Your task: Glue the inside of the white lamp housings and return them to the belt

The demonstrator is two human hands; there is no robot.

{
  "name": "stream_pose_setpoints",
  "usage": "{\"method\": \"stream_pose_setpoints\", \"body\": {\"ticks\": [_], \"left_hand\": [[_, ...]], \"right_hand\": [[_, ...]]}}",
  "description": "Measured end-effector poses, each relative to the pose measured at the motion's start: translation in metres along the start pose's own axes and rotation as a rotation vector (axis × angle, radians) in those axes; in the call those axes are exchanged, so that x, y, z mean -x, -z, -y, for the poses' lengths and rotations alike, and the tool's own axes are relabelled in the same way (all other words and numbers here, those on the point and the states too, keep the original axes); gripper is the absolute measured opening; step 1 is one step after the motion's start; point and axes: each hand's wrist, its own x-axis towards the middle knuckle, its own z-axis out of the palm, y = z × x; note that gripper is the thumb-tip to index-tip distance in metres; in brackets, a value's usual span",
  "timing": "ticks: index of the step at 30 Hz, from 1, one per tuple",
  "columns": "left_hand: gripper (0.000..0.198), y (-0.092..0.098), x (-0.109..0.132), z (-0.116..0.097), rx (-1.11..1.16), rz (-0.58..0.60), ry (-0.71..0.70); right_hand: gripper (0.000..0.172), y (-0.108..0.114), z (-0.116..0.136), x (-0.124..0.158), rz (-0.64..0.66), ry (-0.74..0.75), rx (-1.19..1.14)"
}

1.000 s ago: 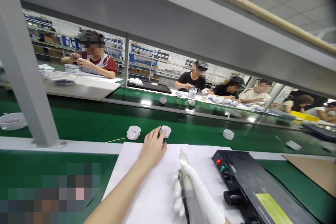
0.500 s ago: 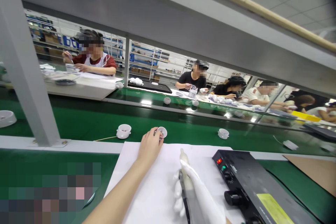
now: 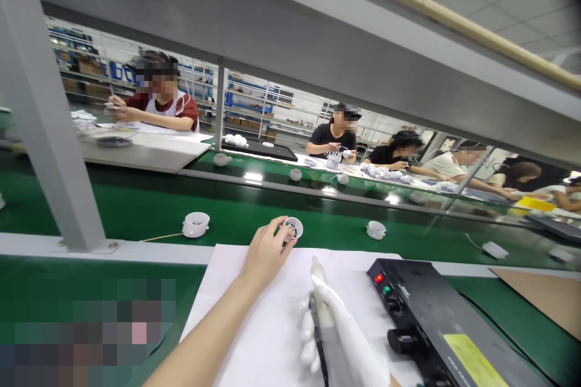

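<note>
Left hand is bare, grip pinching a small white cup at the rim. Cup sits just past the far edge of a white paper sheet, over the green conveyor belt; can't tell if it's lifted or touching the belt. Right hand is in a white glove, grip closed round a pen-shaped tool, tip pointing up, above the paper. Just right of it, a black control unit with red and green lights and knobs. Two more white cups on the belt: one to the left, one to the right, both apart from the hand. Cardboard sheet far right. Co-workers sit across the belt, hands on small white parts.
</note>
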Motion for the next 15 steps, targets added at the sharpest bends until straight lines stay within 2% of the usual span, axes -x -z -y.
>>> {"method": "stream_pose_setpoints", "body": {"ticks": [15], "left_hand": [[0.008, 0.0036, 0.0002, -0.0046, 0.014, 0.007, -0.087]], "right_hand": [[0.031, -0.0027, 0.0019, 0.0017, -0.009, 0.004, 0.009]]}}
